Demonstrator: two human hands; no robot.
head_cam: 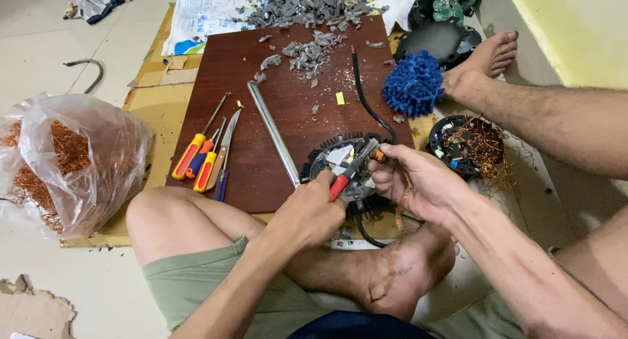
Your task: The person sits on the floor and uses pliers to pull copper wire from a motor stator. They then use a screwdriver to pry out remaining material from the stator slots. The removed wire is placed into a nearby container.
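At the brown board's (288, 110) six o'clock edge, the left hand (307, 214) has its grip closed on red-handled pliers (350, 172) biting into the round black motor part (347, 175), which the right hand (418, 182) grips firmly.

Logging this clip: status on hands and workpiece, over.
Left hand gripping red-handled pliers. Right hand steadying round finned part, fingers pinching copper bit at pliers' tip. Metal rod alongside, screwdrivers left on board.

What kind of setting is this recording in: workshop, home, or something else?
Probably an informal floor workspace for scrap stripping, likely at home. A wooden board lies on cardboard on the tiles, screwdrivers beside it, and a plastic bag of copper wire sits nearby.
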